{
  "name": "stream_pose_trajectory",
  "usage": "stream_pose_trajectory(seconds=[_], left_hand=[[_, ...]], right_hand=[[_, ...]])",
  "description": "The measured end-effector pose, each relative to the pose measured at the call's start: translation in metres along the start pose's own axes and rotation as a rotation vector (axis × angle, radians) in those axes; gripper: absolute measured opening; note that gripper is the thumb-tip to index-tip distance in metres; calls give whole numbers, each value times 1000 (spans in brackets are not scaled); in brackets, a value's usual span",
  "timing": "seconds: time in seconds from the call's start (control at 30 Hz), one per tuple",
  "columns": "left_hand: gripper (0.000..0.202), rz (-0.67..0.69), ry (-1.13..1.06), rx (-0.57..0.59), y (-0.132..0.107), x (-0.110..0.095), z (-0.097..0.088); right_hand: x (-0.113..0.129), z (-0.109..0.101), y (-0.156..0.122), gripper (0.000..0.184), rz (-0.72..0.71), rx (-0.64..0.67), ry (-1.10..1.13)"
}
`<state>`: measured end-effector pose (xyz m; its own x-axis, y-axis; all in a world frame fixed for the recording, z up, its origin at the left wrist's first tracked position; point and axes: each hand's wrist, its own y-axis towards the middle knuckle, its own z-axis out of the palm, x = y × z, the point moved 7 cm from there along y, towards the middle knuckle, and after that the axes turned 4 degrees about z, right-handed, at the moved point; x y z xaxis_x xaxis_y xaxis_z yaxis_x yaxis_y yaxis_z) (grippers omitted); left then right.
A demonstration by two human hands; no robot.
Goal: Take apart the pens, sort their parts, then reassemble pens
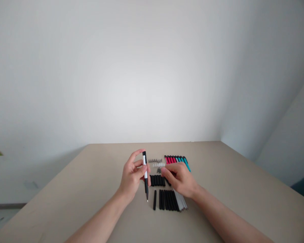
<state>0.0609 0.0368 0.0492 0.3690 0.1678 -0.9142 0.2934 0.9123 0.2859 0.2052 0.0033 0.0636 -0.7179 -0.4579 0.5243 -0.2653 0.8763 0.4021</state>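
Your left hand [130, 177] has the pen [145, 171], its fingers clamped on the white barrel, with the pen near upright, point down, above the counter [101, 182]. The fingers of your right hand [180, 177] curl in beside the small springs [158, 170]; you cannot tell whether they pinch anything.

Expect the pen to be light and stiff, probably smooth plastic that could turn or slip under a loose grip. Take it around the middle of the barrel; the thin metal point is likely its most delicate part, so keep it off the counter.

The widest room lies to your left. Close on the right, rows of black tubes [168, 200] and white refills [181, 201] leave little space. The counter's far edge meets the wall [142, 84], well beyond your hands.
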Motion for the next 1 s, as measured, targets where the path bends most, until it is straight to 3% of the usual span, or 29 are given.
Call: stream_pose_trajectory(seconds=[0.1, 0.17, 0.27, 0.4, 0.5, 0.63, 1.0], left_hand=[[72, 28, 77, -168, 7, 1, -22], [55, -39, 206, -256, 15, 8, -40], [32, -167, 586, -363, 27, 14, -78], [22, -195, 859, -539, 34, -2, -134], [14, -197, 1082, -623, 31, -18, -162], [16, -241, 1286, -609, 28, -22, -171], [24, -325, 1592, -383, 32, -14, -157]], right_hand=[[-1, -1, 0, 49, 5, -8, 1], [-2, 0, 1, 48, 12, -16, 9], [-6, 1, 2, 46, 11, -18, 22], [-11, 4, 1, 43, 19, 1, 43], [-14, 4, -1, 43, 18, 4, 44], [-15, 5, 0, 43, 19, 13, 34], [-18, -7, 4, 45, 31, -84, -87]])
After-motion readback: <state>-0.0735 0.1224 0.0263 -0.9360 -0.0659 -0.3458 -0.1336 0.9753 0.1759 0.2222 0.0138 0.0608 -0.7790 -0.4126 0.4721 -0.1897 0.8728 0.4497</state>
